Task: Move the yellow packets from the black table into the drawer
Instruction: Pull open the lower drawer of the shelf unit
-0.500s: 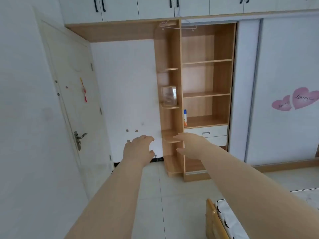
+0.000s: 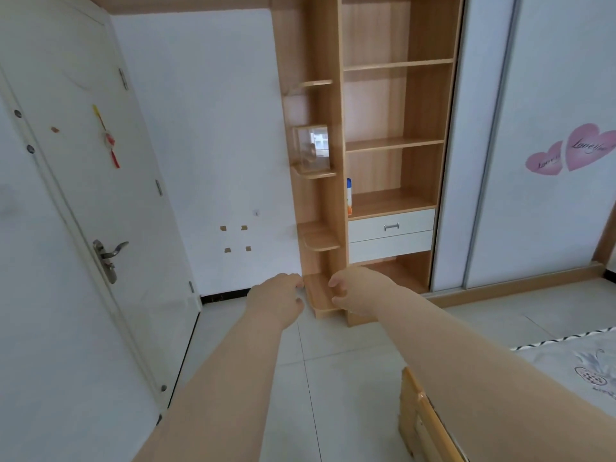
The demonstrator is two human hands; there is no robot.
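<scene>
Both my arms stretch forward over the tiled floor. My left hand [image 2: 278,300] and my right hand [image 2: 353,288] are empty, with fingers loosely curled and apart. Ahead stands a wooden wardrobe unit with two white drawers; the upper drawer [image 2: 391,225] has a metal handle and is closed, and the lower drawer [image 2: 390,250] is closed too. Neither a black table nor any yellow packet is in view.
A white door [image 2: 86,195] with a lever handle stands at the left. Open wooden shelves [image 2: 396,145] hold a bottle [image 2: 349,196]; a clear box [image 2: 311,148] sits on a corner shelf. A bed with a wooden frame [image 2: 430,425] is at the lower right. White sliding doors [image 2: 550,161] fill the right.
The view has tilted downward and moved closer to the wardrobe. Both hands sit lower in the frame and remain empty.
</scene>
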